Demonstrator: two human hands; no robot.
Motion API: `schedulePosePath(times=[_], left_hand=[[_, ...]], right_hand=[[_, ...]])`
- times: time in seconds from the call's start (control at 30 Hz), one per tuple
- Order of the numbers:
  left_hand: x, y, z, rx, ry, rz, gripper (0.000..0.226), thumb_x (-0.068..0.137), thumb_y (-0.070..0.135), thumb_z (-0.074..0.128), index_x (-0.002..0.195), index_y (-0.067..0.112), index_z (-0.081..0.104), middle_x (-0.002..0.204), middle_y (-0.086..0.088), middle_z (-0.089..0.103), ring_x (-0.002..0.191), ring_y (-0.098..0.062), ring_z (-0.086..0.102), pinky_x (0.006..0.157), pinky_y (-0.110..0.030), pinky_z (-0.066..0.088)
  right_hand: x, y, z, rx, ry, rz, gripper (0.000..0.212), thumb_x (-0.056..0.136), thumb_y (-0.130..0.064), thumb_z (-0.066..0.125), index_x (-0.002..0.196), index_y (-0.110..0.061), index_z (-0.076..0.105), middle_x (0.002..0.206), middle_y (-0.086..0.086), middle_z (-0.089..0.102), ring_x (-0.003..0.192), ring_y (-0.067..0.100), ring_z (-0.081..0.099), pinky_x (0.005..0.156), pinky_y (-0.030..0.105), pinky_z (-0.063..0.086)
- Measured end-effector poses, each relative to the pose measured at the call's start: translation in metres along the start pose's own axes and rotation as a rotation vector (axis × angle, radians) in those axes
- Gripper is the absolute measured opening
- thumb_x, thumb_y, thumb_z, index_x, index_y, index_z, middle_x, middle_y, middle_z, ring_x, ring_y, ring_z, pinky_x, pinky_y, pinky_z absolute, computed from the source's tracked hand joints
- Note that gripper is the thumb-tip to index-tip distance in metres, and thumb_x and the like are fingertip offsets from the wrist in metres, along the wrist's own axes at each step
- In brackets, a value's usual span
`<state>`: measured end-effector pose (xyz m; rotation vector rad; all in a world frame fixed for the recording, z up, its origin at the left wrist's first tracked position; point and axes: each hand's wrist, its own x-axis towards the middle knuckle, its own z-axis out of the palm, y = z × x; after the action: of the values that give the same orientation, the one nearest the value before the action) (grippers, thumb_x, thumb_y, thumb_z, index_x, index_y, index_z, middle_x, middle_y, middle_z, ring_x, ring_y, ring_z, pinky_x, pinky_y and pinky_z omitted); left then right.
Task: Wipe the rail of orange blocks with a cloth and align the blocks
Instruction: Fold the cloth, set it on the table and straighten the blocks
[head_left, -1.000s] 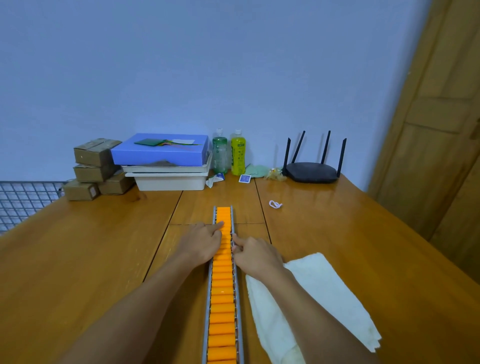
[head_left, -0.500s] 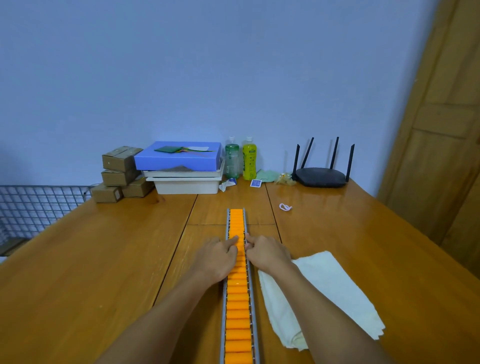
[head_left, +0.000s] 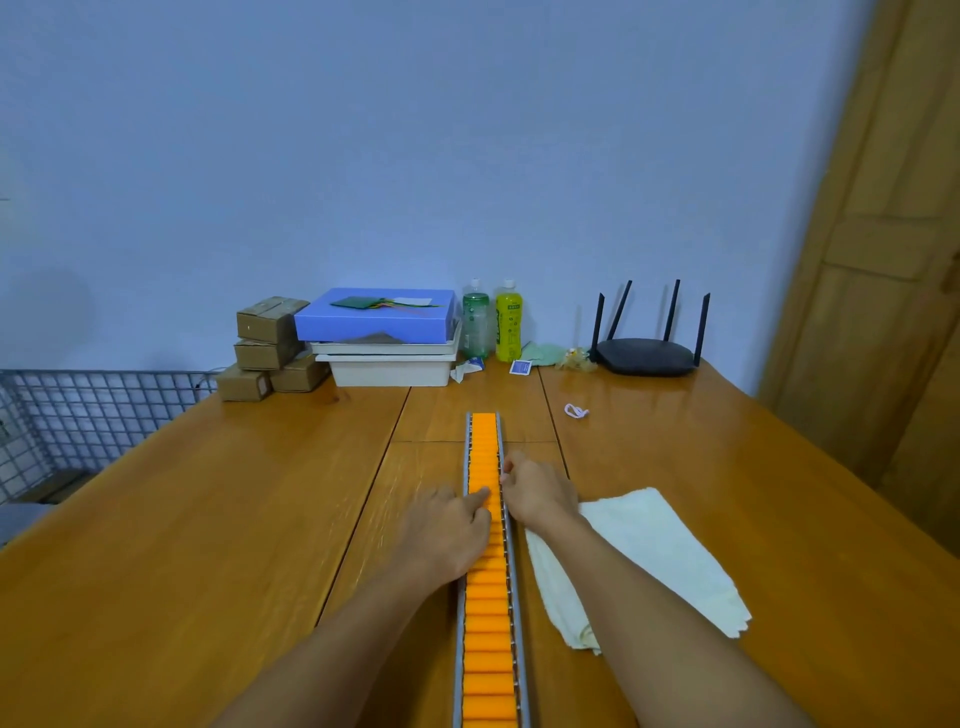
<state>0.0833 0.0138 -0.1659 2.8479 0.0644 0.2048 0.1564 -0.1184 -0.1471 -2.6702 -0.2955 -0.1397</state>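
A long grey rail (head_left: 511, 587) packed with orange blocks (head_left: 488, 629) runs straight away from me down the middle of the wooden table (head_left: 208, 519). My left hand (head_left: 447, 535) rests on the rail's left side, its index finger lying across the blocks. My right hand (head_left: 535, 491) sits against the right side, fingertips pinched at the rail's edge a little farther away. Neither hand holds anything. A white cloth (head_left: 639, 561) lies flat on the table just right of the rail, partly under my right forearm.
At the far edge by the wall stand cardboard boxes (head_left: 267, 345), a blue box on white trays (head_left: 379, 325), two bottles (head_left: 493, 327), small wrappers and a black router (head_left: 647, 351). A white loop (head_left: 575, 411) lies right of the rail's end. A wire mesh (head_left: 78, 415) is at left.
My left hand has slid back toward me along the blocks, while my right hand stays near the same spot. The camera has tilted up and the view has shifted.
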Motion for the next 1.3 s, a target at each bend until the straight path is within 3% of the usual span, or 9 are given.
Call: schedulePosePath(times=[0.13,0.23,0.37,0.5,0.73,0.97,1.3], left_hand=[[-0.01,0.002,-0.003,0.039,-0.021,-0.009,0.051,0.106,0.041,0.023,0.156,0.037,0.033,0.128,-0.009,0.057,0.121,-0.022,0.048,0.101,-0.039,0.043],[-0.015,0.005,-0.005,0.02,-0.034,-0.006,0.051,0.105,0.041,0.024,0.155,0.036,0.036,0.133,-0.009,0.056,0.125,-0.023,0.047,0.104,-0.04,0.042],[-0.024,0.006,-0.006,0.016,-0.047,-0.005,0.051,0.105,0.039,0.024,0.155,0.036,0.036,0.137,-0.01,0.056,0.129,-0.025,0.045,0.107,-0.041,0.04],[-0.038,0.009,-0.006,0.013,-0.055,-0.003,0.051,0.105,0.039,0.025,0.155,0.036,0.036,0.138,-0.01,0.056,0.13,-0.025,0.044,0.108,-0.042,0.039],[-0.062,0.015,-0.011,0.022,-0.059,0.01,0.051,0.105,0.039,0.025,0.154,0.034,0.038,0.15,-0.012,0.049,0.139,-0.028,0.04,0.113,-0.043,0.036],[-0.087,0.017,-0.01,0.049,-0.071,0.001,0.055,0.102,0.044,0.021,0.154,0.035,0.038,0.145,-0.009,0.055,0.134,-0.029,0.045,0.112,-0.045,0.037],[-0.13,0.027,-0.018,0.054,-0.081,0.005,0.052,0.105,0.042,0.024,0.156,0.034,0.035,0.151,-0.013,0.047,0.14,-0.03,0.039,0.113,-0.044,0.035]], right_hand=[[-0.014,0.003,-0.006,-0.02,0.073,-0.064,0.025,0.104,-0.026,0.047,0.118,-0.025,0.067,0.111,0.0,0.069,0.108,0.022,0.059,0.086,0.035,0.043],[-0.024,0.01,-0.016,-0.079,0.108,-0.107,0.025,0.102,-0.025,0.046,0.111,-0.024,0.07,0.109,-0.001,0.069,0.111,0.021,0.053,0.095,0.037,0.039],[-0.043,0.015,-0.022,-0.075,0.054,-0.195,0.03,0.101,-0.026,0.044,0.106,-0.024,0.073,0.106,-0.002,0.069,0.108,0.021,0.051,0.095,0.038,0.037],[-0.061,0.019,-0.025,-0.132,0.068,-0.255,0.029,0.102,-0.03,0.045,0.112,-0.025,0.072,0.116,-0.003,0.064,0.112,0.02,0.047,0.096,0.038,0.038],[-0.091,0.024,-0.023,-0.158,0.101,-0.286,0.033,0.103,-0.033,0.043,0.122,-0.024,0.068,0.121,0.0,0.06,0.115,0.021,0.045,0.094,0.036,0.038],[-0.121,0.025,-0.02,-0.176,0.137,-0.303,0.033,0.104,-0.034,0.043,0.124,-0.024,0.066,0.124,0.0,0.06,0.117,0.02,0.047,0.095,0.035,0.04],[-0.162,0.023,-0.023,-0.202,0.169,-0.289,0.035,0.102,-0.035,0.042,0.124,-0.025,0.067,0.12,0.001,0.062,0.112,0.023,0.049,0.093,0.039,0.041]])
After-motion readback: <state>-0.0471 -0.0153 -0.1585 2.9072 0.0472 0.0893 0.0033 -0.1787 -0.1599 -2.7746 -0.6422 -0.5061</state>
